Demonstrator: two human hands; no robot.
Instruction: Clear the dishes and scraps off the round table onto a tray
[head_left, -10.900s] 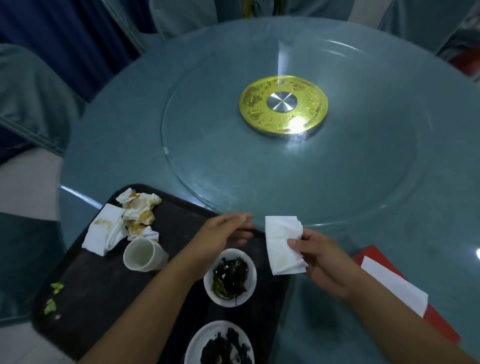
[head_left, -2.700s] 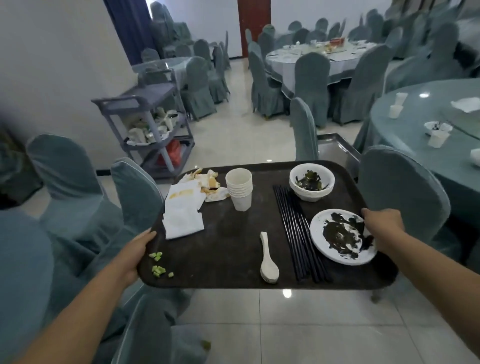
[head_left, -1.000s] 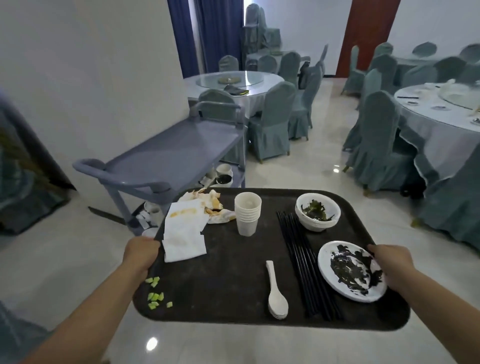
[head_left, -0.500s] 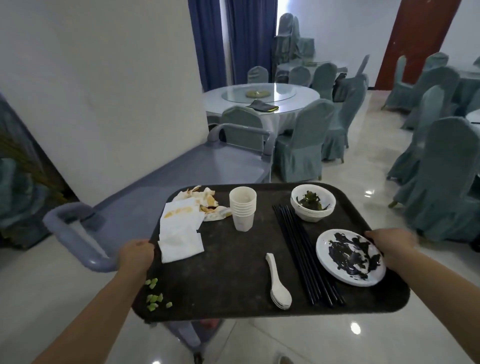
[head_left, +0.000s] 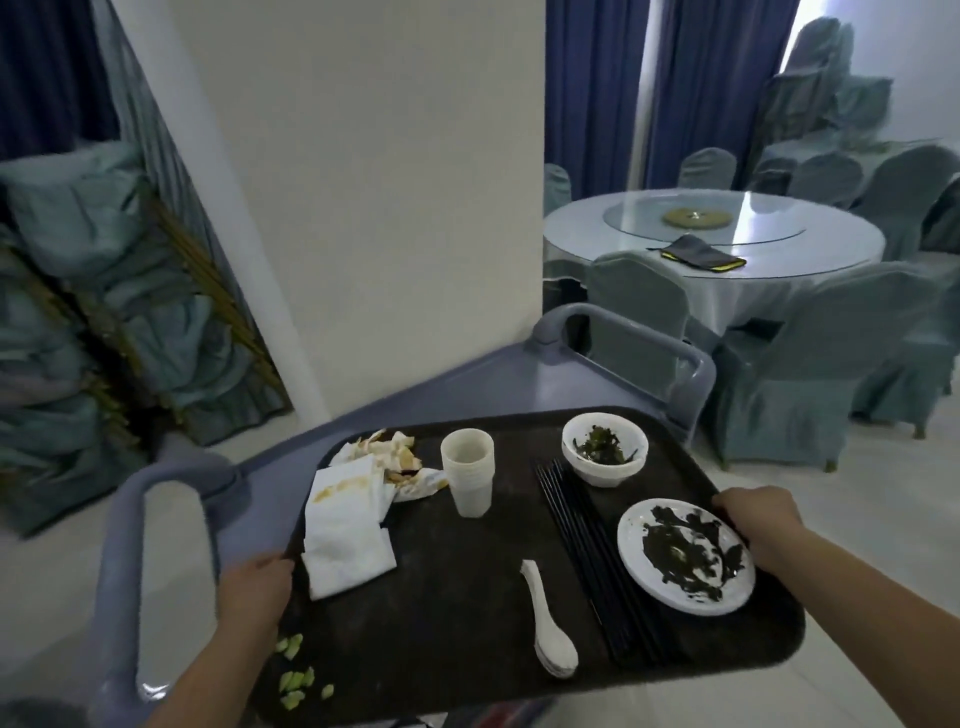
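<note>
My left hand (head_left: 255, 584) and right hand (head_left: 756, 522) each clamp an edge of the tray (head_left: 467, 613), low in frame. The grey cart (head_left: 519, 379) has slid underneath it since a second ago, so unloading is probably next; clearing looks done.

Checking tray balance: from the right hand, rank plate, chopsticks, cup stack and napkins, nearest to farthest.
From the right hand:
1. Plate, beside it.
2. Chopsticks, mid-tray.
3. Cup stack, centre back.
4. Napkins, left side.
</note>
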